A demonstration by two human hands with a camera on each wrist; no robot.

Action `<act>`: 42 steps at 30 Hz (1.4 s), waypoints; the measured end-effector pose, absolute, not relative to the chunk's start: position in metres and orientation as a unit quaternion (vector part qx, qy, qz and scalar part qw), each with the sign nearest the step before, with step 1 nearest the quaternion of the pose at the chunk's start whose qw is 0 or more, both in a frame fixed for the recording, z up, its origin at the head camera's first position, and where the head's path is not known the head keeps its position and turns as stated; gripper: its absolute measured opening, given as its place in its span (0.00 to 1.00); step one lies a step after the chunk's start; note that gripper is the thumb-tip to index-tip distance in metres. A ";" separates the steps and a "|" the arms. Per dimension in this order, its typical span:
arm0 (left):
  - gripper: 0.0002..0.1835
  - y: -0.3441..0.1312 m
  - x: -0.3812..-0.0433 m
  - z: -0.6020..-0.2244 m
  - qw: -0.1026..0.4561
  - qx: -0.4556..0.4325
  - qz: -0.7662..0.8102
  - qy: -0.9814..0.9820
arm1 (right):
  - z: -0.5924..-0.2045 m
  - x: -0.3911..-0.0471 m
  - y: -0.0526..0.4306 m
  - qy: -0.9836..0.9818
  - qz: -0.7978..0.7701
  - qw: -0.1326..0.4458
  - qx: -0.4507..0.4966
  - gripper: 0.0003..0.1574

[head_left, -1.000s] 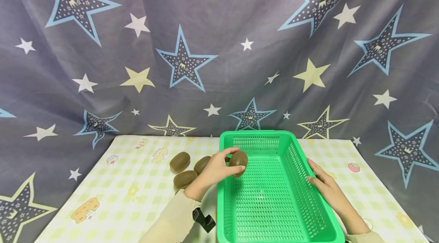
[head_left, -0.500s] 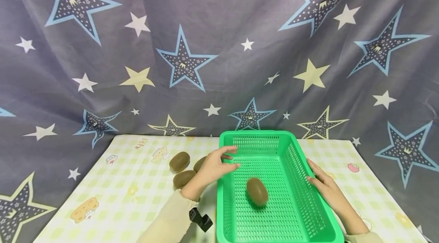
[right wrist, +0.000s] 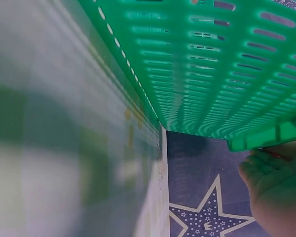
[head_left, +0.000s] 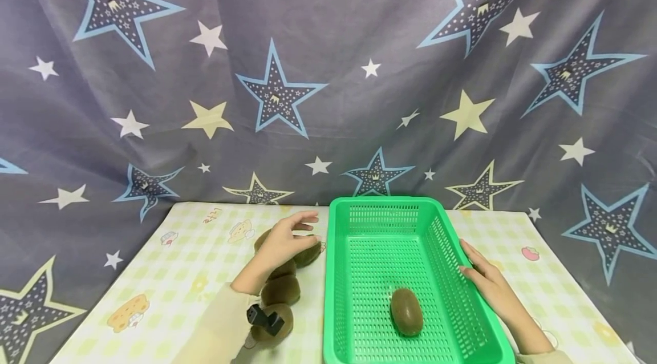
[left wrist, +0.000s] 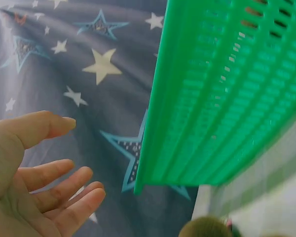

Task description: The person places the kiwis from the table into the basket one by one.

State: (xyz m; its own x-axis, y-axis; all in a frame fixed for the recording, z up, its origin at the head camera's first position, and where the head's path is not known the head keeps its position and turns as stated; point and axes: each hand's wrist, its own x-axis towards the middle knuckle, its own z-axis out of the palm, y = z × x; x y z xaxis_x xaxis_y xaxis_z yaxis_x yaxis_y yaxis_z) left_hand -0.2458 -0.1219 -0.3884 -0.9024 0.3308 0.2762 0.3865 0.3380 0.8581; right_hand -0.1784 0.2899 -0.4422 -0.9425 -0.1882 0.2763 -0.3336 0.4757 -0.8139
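Note:
My left hand hovers over several brown kiwis left of the green plastic basket, thumb and fingers apart with nothing between them. One kiwi lies just beneath its fingertips; others are partly hidden by the hand and wrist. In the left wrist view the same hand is spread beside the basket's outer wall, and a kiwi top shows at the bottom edge. A single kiwi rests on the basket floor. My right hand grips the basket's right rim, thumb over the edge, fingers outside.
A pale green checked cloth covers the table. Nearer kiwis lie in a row along my left wrist, beside a black wrist camera mount. Behind the table hangs a grey curtain with stars.
My left hand let go of a kiwi into the basket, where it rolled toward the near side. The hand then moved left, back over the kiwis. My right hand stayed on the rim.

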 end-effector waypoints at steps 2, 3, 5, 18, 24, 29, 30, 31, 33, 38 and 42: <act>0.28 -0.130 -0.247 -0.389 0.025 -0.219 -0.529 -0.819 | -0.442 -0.179 0.289 -0.856 0.489 0.072 0.151 0.36; 0.29 -0.133 -0.247 -0.390 0.025 -0.217 -0.529 -0.820 | -0.442 -0.179 0.289 -0.856 0.489 0.071 0.151 0.36; 0.28 -0.140 -0.249 -0.392 0.029 -0.213 -0.521 -0.826 | -0.443 -0.179 0.288 -0.856 0.489 0.073 0.151 0.36; 0.26 -0.173 -0.260 -0.407 0.060 -0.193 -0.486 -0.850 | -0.443 -0.175 0.288 -0.861 0.484 0.065 0.140 0.36; 0.25 -0.185 -0.266 -0.409 0.074 -0.192 -0.489 -0.848 | -0.441 -0.175 0.288 -0.864 0.480 0.066 0.138 0.36; 0.26 -0.193 -0.268 -0.413 0.072 -0.180 -0.493 -0.848 | -0.441 -0.175 0.289 -0.865 0.476 0.073 0.143 0.36; 0.26 -0.195 -0.269 -0.414 0.073 -0.177 -0.489 -0.851 | -0.441 -0.175 0.289 -0.864 0.476 0.074 0.145 0.35; 0.26 -0.196 -0.269 -0.415 0.073 -0.172 -0.489 -0.852 | -0.441 -0.175 0.289 -0.864 0.476 0.074 0.146 0.35; 0.26 -0.199 -0.270 -0.417 0.076 -0.162 -0.484 -0.857 | -0.441 -0.176 0.288 -0.864 0.477 0.074 0.147 0.35; 0.25 -0.205 -0.274 -0.422 0.078 -0.139 -0.478 -0.864 | -0.440 -0.177 0.289 -0.865 0.474 0.074 0.147 0.36; 0.25 -0.210 -0.278 -0.426 0.076 -0.125 -0.479 -0.865 | -0.439 -0.178 0.288 -0.866 0.472 0.074 0.146 0.36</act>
